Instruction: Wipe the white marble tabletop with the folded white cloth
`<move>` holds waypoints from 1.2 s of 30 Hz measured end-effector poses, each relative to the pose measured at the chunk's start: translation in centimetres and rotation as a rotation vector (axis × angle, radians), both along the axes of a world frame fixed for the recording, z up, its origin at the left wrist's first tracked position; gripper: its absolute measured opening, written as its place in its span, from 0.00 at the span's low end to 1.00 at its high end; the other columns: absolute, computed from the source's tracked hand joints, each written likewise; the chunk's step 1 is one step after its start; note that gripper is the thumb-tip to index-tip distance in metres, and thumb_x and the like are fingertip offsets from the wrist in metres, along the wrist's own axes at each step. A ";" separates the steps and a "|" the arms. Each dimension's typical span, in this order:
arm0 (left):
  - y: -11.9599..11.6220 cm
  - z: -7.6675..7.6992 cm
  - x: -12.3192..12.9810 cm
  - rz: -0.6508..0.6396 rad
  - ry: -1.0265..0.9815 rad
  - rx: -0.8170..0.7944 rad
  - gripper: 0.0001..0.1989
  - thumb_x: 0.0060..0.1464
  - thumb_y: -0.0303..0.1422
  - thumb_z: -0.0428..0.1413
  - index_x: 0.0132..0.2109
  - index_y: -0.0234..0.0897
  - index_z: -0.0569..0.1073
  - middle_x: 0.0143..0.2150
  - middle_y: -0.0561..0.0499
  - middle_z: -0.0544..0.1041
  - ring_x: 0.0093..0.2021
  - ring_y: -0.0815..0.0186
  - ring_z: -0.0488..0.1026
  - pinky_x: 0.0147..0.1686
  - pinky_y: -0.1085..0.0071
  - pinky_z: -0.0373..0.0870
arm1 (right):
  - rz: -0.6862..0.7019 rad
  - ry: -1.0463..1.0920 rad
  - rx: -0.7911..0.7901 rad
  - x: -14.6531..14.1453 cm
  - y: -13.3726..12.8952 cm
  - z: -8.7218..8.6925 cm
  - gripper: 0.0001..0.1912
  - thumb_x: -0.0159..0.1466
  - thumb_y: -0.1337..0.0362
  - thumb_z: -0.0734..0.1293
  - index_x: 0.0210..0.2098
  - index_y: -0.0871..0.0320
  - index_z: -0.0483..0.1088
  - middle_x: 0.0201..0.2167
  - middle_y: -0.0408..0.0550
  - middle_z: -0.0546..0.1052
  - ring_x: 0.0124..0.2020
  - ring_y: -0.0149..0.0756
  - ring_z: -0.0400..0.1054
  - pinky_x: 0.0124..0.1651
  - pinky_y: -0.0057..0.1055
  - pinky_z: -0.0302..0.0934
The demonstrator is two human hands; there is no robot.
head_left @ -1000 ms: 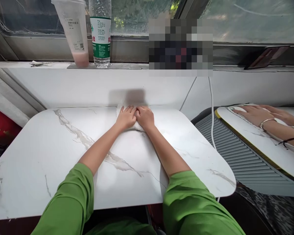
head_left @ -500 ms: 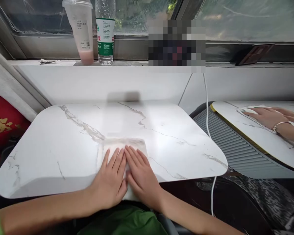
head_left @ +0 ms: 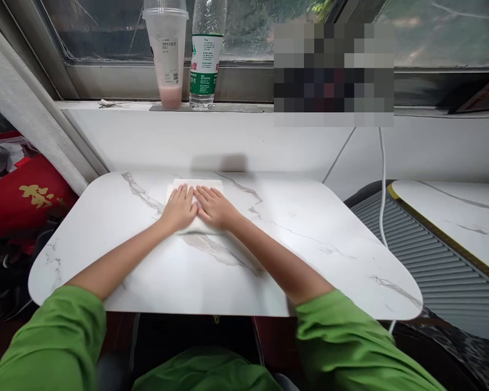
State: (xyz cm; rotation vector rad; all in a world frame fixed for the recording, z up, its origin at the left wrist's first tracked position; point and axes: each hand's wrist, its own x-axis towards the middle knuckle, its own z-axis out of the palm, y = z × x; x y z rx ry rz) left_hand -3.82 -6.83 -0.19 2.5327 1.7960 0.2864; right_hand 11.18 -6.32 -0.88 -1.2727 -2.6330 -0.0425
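A white folded cloth lies flat on the white marble-patterned table, toward its back edge. My left hand rests palm down on the cloth's left part, fingers stretched out. Beside it, my right hand presses flat on the cloth as well, its fingers straight and pointing up and left. The thumbs almost meet between the hands. Both palms hide the middle of the cloth.
On the window ledge stand a plastic cup with pink drink and a water bottle. A white cable hangs right of the table. Another table is at the right; a red bag sits at the left.
Both hands have slid the cloth away from me, from the table's front edge toward its back. The view has shifted left. The other person's hands at the right are out of view.
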 end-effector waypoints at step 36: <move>-3.3 2.4 -11.4 0.100 0.188 -0.046 0.25 0.63 0.30 0.39 0.64 0.22 0.58 0.66 0.37 0.58 0.66 0.57 0.54 0.64 0.60 0.48 | 0.043 0.056 0.021 -13.0 -1.6 0.4 0.29 0.66 0.63 0.51 0.63 0.76 0.54 0.64 0.68 0.57 0.64 0.55 0.50 0.64 0.53 0.40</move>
